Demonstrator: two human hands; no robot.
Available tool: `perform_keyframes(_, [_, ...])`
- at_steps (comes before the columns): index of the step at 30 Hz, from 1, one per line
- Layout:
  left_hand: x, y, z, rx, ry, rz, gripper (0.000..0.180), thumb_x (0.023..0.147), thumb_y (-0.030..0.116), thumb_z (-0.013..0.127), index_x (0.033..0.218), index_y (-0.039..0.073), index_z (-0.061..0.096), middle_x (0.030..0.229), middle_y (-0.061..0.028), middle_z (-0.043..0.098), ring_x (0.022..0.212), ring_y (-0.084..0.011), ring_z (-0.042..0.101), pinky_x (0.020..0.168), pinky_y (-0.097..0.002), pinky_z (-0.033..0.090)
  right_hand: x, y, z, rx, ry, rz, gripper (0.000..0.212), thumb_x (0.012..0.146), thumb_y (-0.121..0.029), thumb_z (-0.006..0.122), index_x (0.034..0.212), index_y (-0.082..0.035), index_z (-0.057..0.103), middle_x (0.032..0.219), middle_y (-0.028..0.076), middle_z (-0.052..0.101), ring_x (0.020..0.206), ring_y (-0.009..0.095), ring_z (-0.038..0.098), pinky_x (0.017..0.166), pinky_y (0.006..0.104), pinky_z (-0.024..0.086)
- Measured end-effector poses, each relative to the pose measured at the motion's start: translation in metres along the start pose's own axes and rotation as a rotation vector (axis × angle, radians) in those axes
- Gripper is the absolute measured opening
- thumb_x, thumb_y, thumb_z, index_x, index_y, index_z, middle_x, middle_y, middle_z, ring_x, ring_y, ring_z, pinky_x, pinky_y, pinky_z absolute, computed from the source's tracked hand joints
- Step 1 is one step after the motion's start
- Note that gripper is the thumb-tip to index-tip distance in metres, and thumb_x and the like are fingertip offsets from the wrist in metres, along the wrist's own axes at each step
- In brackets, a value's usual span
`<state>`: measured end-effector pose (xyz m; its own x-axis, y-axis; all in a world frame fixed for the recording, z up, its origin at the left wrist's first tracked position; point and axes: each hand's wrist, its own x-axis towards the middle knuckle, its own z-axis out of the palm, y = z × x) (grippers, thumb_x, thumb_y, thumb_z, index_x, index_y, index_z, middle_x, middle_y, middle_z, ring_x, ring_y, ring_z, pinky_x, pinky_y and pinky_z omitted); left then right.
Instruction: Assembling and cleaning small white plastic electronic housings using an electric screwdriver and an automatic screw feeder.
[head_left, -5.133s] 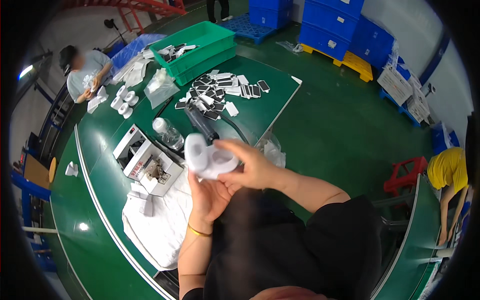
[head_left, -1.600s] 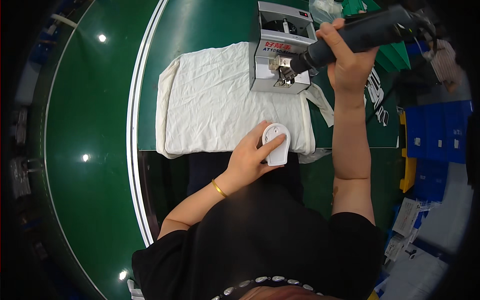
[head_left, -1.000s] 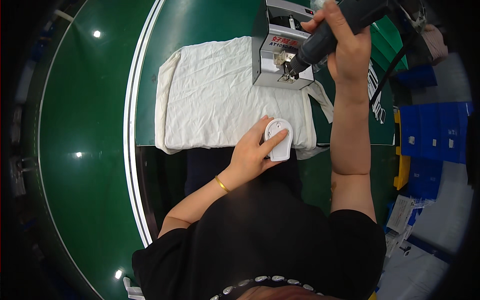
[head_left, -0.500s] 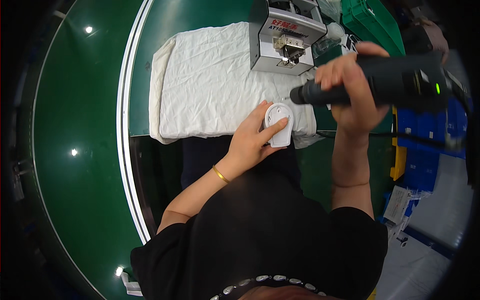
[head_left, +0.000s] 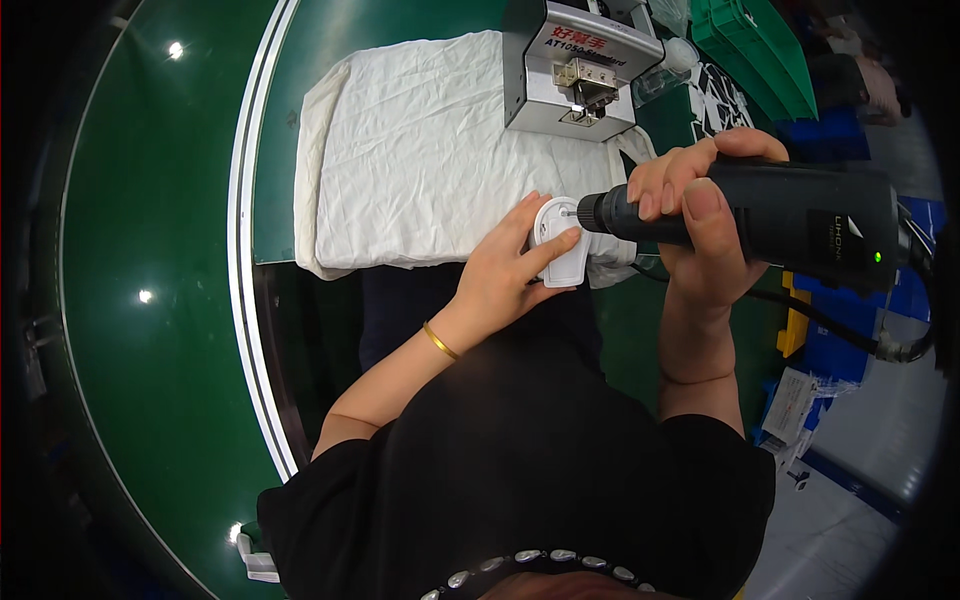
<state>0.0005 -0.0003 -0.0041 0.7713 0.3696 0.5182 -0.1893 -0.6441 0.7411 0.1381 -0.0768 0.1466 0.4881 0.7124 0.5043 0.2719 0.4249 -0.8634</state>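
Note:
My left hand [head_left: 510, 255] is closed around a white plastic housing [head_left: 566, 262], rounded at its far end, with the thumb lying across its face. In my right hand [head_left: 705, 205] is a black electric screwdriver [head_left: 800, 215] with a lit green light at its rear. Its bit points left and meets the upper part of the housing, near a small hole; whether a screw sits there is too small to tell. The housing is held just at the near edge of a white cloth-covered pad [head_left: 410, 160].
On the bench behind the pad stands a grey screw-feeder machine [head_left: 580, 75]. A green crate [head_left: 755, 55], a clear bottle [head_left: 668, 70] and black-and-white parts [head_left: 718, 100] lie to its right. The screwdriver's cable [head_left: 820, 315] hangs at the right, near blue bins [head_left: 835, 345].
My right hand has brought the screwdriver down and slightly left, so its bit now reaches the housing. My left hand keeps its hold, nearly still.

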Motion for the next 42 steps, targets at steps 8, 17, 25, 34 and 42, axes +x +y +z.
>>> perform_keyframes(8, [-0.002,-0.002,0.000,-0.008,-0.007,-0.018,0.062,0.066,0.019,0.085,0.124,0.016,0.062,0.132,-0.0205,0.054,0.125,-0.0424,0.052,0.101,-0.0449,0.048,0.002,0.006,0.005,0.057,-0.003,0.005,0.038,0.087,0.003,0.063,0.117,0.003,0.039,0.079,0.011,0.061,0.069,0.016,0.061,0.069,0.0328,0.054])
perform_keyframes(17, [-0.003,-0.002,0.000,-0.002,0.006,-0.022,0.064,0.066,0.019,0.086,0.125,0.017,0.063,0.132,-0.0208,0.055,0.125,-0.0422,0.053,0.100,-0.0447,0.048,0.004,0.009,0.008,-0.019,-0.051,0.036,0.035,0.089,-0.005,0.058,0.118,-0.003,0.040,0.078,0.010,0.052,0.064,0.016,0.054,0.067,0.0400,0.050])
perform_keyframes(25, [-0.003,-0.006,0.005,0.049,0.022,-0.005,0.069,0.060,0.020,0.091,0.124,0.022,0.067,0.139,-0.0221,0.051,0.119,-0.0372,0.058,0.096,-0.0402,0.051,0.024,0.020,-0.074,0.117,0.309,0.257,0.032,0.093,-0.017,0.065,0.117,0.000,0.053,0.087,0.011,0.061,0.071,0.020,0.062,0.066,0.0397,0.056])
perform_keyframes(34, [-0.004,-0.004,0.006,0.078,-0.004,-0.015,0.074,0.056,0.017,0.091,0.125,0.020,0.065,0.140,-0.0235,0.050,0.123,-0.0403,0.055,0.098,-0.0416,0.050,-0.004,0.134,-0.235,-0.369,0.508,0.795,0.040,0.081,-0.026,0.080,0.106,0.002,0.065,0.087,0.007,0.066,0.072,0.014,0.063,0.064,0.0289,0.055])
perform_keyframes(42, [-0.003,0.005,0.005,0.153,0.015,-0.029,0.066,0.062,0.019,0.089,0.125,0.021,0.066,0.133,-0.0220,0.053,0.118,-0.0389,0.057,0.088,-0.0408,0.053,-0.007,0.120,-0.201,-1.346,0.147,0.329,0.043,0.079,-0.034,0.077,0.110,-0.004,0.072,0.101,0.013,0.071,0.095,0.030,0.065,0.085,0.0382,0.050])
